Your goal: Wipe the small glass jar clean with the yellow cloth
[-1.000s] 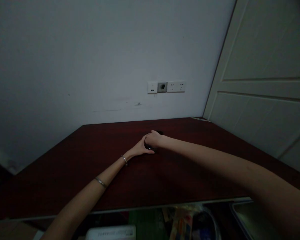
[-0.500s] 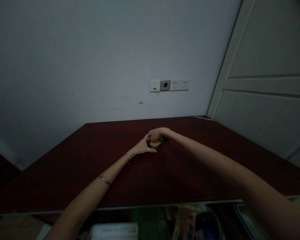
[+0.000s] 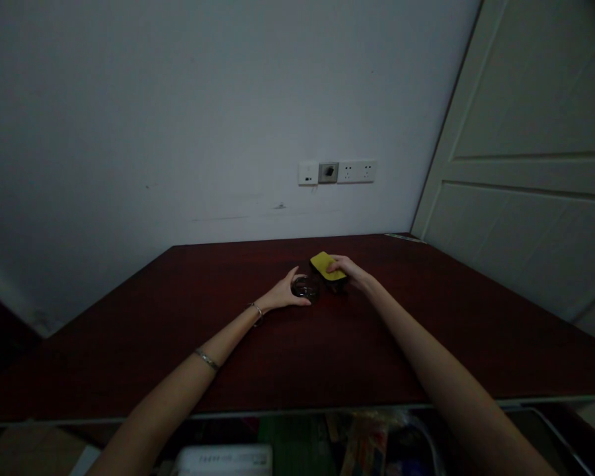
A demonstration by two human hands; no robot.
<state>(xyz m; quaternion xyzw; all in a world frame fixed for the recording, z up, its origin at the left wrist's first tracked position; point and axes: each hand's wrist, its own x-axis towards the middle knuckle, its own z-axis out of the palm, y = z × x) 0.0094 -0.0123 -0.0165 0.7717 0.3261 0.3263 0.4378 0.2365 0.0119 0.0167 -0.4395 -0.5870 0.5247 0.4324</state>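
Yellow pad (image 3: pixel 323 264) is in the right hand (image 3: pixel 346 266), above mid-table. Long axis slants from far left to near right; free end points away and left, near-right end is in the grip. Thumb on the yellow face, other fingers mostly hidden. Pad: flat, roughly rectangular, rounded corners, bright matte yellow face toward camera, darker along the lower edge. Dark patch below it, can't tell if underside or shadow.

Dish (image 3: pixel 306 289) sits on the dark red table (image 3: pixel 238 357), just left of and nearer than the pad. Round, no clear long axis, dark, glassy, see-through look with highlights. Left hand (image 3: pixel 281 293) has a wide C-shaped grip around its left side, thumb near, fingers far.
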